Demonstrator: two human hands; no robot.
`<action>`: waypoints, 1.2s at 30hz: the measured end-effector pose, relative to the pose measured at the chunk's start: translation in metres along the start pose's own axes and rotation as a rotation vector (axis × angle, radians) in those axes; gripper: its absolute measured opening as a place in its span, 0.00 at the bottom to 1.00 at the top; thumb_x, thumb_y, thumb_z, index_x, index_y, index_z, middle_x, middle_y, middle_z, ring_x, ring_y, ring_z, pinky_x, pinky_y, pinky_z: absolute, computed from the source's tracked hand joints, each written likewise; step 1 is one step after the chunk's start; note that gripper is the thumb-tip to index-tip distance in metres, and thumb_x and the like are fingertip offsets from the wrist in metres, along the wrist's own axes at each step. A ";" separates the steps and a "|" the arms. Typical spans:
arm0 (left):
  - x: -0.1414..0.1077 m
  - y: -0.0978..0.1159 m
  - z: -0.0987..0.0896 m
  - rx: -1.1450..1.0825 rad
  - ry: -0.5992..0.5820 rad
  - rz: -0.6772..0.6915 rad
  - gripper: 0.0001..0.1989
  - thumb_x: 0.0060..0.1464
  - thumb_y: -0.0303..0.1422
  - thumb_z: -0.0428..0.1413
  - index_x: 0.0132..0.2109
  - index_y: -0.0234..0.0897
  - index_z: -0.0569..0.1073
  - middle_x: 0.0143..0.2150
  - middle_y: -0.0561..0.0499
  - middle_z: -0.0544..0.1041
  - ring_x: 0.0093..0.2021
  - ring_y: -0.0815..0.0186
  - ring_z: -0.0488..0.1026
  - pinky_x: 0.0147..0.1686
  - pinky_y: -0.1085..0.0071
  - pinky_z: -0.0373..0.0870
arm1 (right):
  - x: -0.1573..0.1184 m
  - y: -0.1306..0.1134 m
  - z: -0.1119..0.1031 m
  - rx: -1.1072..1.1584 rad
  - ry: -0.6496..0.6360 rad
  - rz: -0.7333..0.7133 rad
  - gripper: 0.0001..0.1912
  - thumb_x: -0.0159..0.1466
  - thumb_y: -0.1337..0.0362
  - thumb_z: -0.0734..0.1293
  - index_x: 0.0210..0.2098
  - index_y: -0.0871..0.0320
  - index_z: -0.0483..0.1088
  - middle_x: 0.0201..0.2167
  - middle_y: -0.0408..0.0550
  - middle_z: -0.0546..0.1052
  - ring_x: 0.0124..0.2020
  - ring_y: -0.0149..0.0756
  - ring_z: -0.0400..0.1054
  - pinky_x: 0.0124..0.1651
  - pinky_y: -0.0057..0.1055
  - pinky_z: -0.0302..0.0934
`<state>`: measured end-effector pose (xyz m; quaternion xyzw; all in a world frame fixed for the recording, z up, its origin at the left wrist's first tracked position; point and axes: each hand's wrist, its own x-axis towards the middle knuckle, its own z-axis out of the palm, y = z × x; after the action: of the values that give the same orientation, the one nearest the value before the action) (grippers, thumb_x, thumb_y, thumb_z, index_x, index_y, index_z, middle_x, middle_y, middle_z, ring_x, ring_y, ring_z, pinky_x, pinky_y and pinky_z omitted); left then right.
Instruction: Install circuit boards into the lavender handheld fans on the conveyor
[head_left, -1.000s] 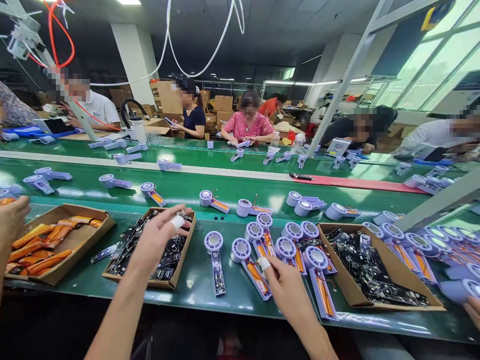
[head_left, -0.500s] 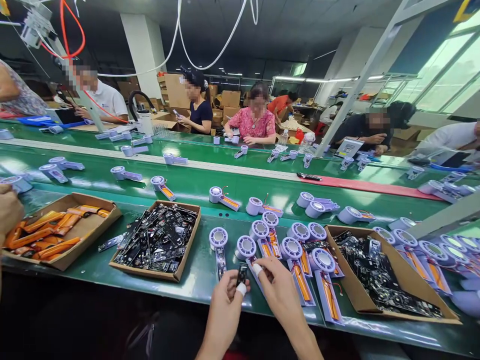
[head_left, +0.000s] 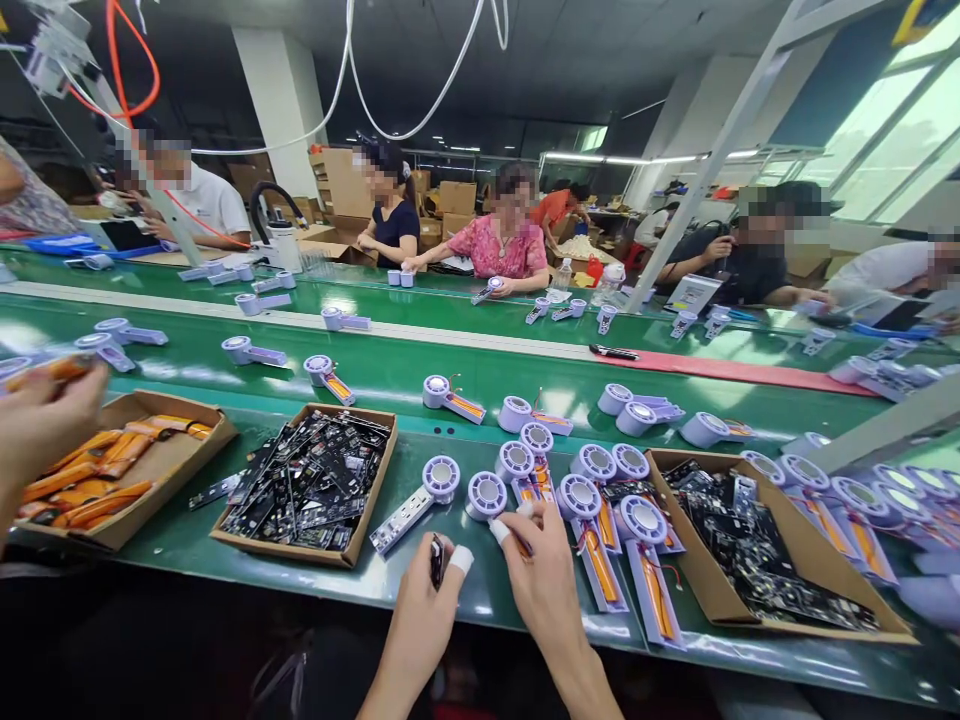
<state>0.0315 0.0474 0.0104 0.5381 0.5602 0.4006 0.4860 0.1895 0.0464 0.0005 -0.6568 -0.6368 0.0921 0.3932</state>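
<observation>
1. The person's two hands are at the front edge of the green worktop (head_left: 480, 590). They are close together, but they do not touch each other.
2. The left hand (head_left: 420, 620) pinches a small black part (head_left: 436, 560), and this part stands upright between the fingers. One finger of this hand has white tape (head_left: 462, 560) around it.
3. The right hand (head_left: 544, 585) bends over the handle of a lilac fan (head_left: 486, 495), near the front edge. One finger has tape too. I cannot tell if this hand grips the handle or only touches it.
4. Just beyond the left hand, a second fan (head_left: 441, 478) lies slanted, with a black board on its handle.
5. To the left of the hands stands a cardboard tray (head_left: 283, 549) full of black boards. Near the right end of the worktop, a bigger cardboard tray (head_left: 810, 530) holds more boards, and many fans lie around it.
6. At the left end, a tray (head_left: 174, 490) holds orange batteries (head_left: 82, 470). Above it, the hand of another person (head_left: 45, 425) holds one orange battery (head_left: 52, 373).
7. On the far side of a second green belt, co-workers (head_left: 499, 240) sit and work.
</observation>
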 end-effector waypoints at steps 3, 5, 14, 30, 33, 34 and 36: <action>0.003 0.000 0.001 0.031 -0.016 0.008 0.13 0.58 0.42 0.50 0.32 0.38 0.68 0.25 0.57 0.64 0.27 0.67 0.61 0.29 0.72 0.58 | -0.005 -0.001 -0.005 -0.074 0.034 -0.024 0.11 0.66 0.62 0.60 0.39 0.56 0.74 0.38 0.52 0.65 0.39 0.44 0.62 0.41 0.42 0.63; 0.005 0.000 0.004 0.043 -0.032 0.015 0.12 0.58 0.41 0.49 0.34 0.37 0.69 0.25 0.57 0.65 0.26 0.67 0.61 0.29 0.71 0.58 | -0.004 -0.007 -0.006 -0.179 0.102 -0.064 0.09 0.64 0.61 0.64 0.38 0.59 0.73 0.41 0.56 0.65 0.42 0.49 0.62 0.43 0.48 0.63; 0.016 0.010 0.005 0.079 -0.083 0.043 0.12 0.60 0.40 0.47 0.37 0.37 0.70 0.28 0.53 0.70 0.30 0.64 0.66 0.31 0.70 0.60 | -0.009 0.000 -0.001 -0.105 0.069 -0.213 0.15 0.65 0.75 0.59 0.45 0.54 0.72 0.50 0.55 0.61 0.52 0.48 0.57 0.50 0.48 0.61; 0.008 0.022 -0.005 0.153 -0.298 0.115 0.11 0.57 0.34 0.54 0.41 0.39 0.80 0.39 0.49 0.81 0.39 0.59 0.74 0.41 0.69 0.67 | -0.030 0.004 -0.026 0.075 -0.198 -0.404 0.17 0.65 0.78 0.57 0.48 0.55 0.69 0.43 0.52 0.71 0.44 0.41 0.65 0.46 0.40 0.66; 0.009 0.018 -0.007 0.070 -0.258 0.078 0.08 0.54 0.35 0.57 0.36 0.38 0.80 0.32 0.51 0.80 0.33 0.62 0.72 0.36 0.70 0.64 | -0.028 0.002 -0.024 0.103 -0.127 -0.298 0.13 0.65 0.76 0.59 0.44 0.56 0.69 0.40 0.51 0.72 0.42 0.41 0.68 0.43 0.39 0.67; 0.008 0.015 -0.007 0.021 -0.232 0.058 0.08 0.54 0.35 0.58 0.34 0.38 0.79 0.31 0.52 0.79 0.33 0.62 0.71 0.37 0.70 0.64 | -0.026 0.000 -0.023 0.092 -0.107 -0.265 0.12 0.65 0.75 0.59 0.42 0.56 0.69 0.39 0.51 0.72 0.41 0.41 0.68 0.43 0.39 0.68; 0.007 0.009 -0.005 -0.070 -0.166 0.008 0.09 0.53 0.37 0.58 0.33 0.37 0.78 0.29 0.52 0.77 0.35 0.62 0.71 0.39 0.70 0.63 | -0.022 -0.007 -0.024 0.039 -0.078 -0.237 0.13 0.64 0.75 0.58 0.43 0.56 0.69 0.40 0.52 0.72 0.43 0.43 0.69 0.44 0.41 0.68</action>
<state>0.0290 0.0551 0.0190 0.5542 0.5014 0.3760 0.5478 0.1956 0.0155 0.0124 -0.5650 -0.7229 0.0827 0.3890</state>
